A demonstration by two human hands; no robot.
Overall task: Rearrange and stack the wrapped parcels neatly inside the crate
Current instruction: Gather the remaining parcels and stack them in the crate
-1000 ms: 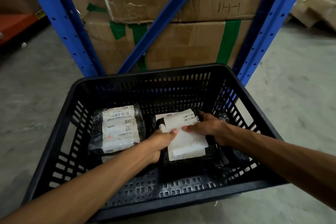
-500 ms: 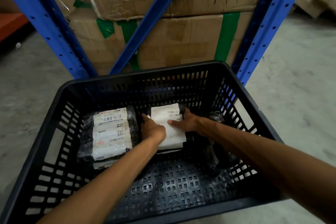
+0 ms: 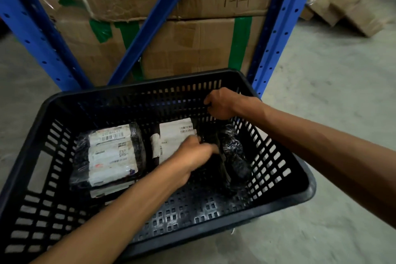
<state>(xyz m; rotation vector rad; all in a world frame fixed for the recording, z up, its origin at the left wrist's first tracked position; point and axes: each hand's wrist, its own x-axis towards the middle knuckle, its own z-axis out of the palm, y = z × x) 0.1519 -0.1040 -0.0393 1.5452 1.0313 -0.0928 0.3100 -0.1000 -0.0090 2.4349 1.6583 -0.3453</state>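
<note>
Crate (image 3: 278, 197) of black perforated plastic, seen from above, with both of our bare hands inside it. Our left hand (image 3: 194, 156) lies low over the floor of the crate; its fingers (image 3: 209, 148) are motion-blurred, so we cannot tell whether they are spread or curled, but they rest on the near right part of the middle parcel (image 3: 174, 137), a dark-wrapped packet with a white label on top. Just right of these fingertips lies the dark parcel (image 3: 233, 155), a glossy black bundle close to the right wall, and whether the fingers touch it we cannot tell. Well to the left of the fingers sits the labelled stack (image 3: 111, 154), dark-wrapped parcels with white barcode labels, one on another, with the edge of a lower label showing at the near side. Our right hand (image 3: 220, 104) is raised above and behind the left, near the far wall of the crate; its fingers (image 3: 209, 100) are curled in a closed fist, and whether they hold anything or touch the wall cannot be made out. Beyond these fingers stand the blue rack uprights (image 3: 276, 34) and the cardboard boxes (image 3: 192, 49) patched with green tape. The crate stands on a grey concrete floor (image 3: 332, 92).
</note>
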